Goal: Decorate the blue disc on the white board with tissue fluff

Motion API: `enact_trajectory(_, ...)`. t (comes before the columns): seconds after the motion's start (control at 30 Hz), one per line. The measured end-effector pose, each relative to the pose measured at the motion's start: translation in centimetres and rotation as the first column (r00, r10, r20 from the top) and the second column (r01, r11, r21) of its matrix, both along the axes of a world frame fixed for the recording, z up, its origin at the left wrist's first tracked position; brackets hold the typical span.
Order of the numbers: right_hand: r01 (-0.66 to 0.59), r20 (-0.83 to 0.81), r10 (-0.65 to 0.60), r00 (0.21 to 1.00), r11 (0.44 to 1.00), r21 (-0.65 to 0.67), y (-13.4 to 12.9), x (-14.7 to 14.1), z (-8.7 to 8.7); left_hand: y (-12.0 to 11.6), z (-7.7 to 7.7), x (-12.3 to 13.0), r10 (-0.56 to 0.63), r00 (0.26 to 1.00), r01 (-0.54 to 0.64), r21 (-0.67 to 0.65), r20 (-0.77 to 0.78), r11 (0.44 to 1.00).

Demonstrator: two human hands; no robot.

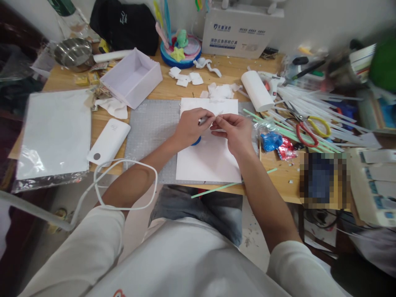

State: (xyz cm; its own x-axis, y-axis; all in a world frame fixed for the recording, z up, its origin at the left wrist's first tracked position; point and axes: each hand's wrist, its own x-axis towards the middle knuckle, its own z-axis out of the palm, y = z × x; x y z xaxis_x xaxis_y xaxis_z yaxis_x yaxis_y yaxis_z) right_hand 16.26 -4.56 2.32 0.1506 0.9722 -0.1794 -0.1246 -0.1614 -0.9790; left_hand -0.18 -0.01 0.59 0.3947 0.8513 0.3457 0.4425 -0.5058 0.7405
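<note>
Both hands meet over a white sheet of paper (pixel 207 167), fingertips nearly touching. My left hand (pixel 191 127) is closed in a pinch, and a thin greyish thing shows between its fingers, too small to name. Thumb and forefinger of my right hand (pixel 237 131) are pinched at the same spot, around a tiny pale bit that I cannot make out. Below my left hand a blue rounded object (pixel 196 141) peeks out, mostly hidden. The paper lies on a grey cutting mat (pixel 148 132). A thin green strip (pixel 216 190) crosses the table's front edge.
On the left are a power bank (pixel 109 140), a lilac box (pixel 139 78) and a bagged white sheet (pixel 55 132). Rightward lie a white roll (pixel 257 90), a glue gun (pixel 274 84), red-and-yellow-handled scissors (pixel 306 134) and many pale sticks (pixel 334 111). A white cable (pixel 156 181) loops over my left arm.
</note>
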Motion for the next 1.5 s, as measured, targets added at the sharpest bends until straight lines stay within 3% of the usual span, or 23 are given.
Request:
enact_trajectory(0.7, 0.010, -0.021, -0.010, 1.000, 1.000, 0.010, -0.05, -0.09, 0.32, -0.40, 0.53, 0.29, 0.011, 0.996, -0.003, -0.092, 0.088, 0.996)
enact_trajectory(1.1, -0.016, 0.058, 0.014, 0.998, 0.999, 0.029, 0.01, -0.07, -0.08, -0.48, 0.72, 0.28, 0.028, 0.994, -0.013, -0.144, 0.105, 0.990)
enact_trajectory(1.5, -0.024, 0.083, 0.020, 0.996, 0.999, 0.044, 0.01, -0.10, -0.23, -0.39, 0.66, 0.17, 0.046, 0.996, -0.037, -0.114, 0.079, 0.993)
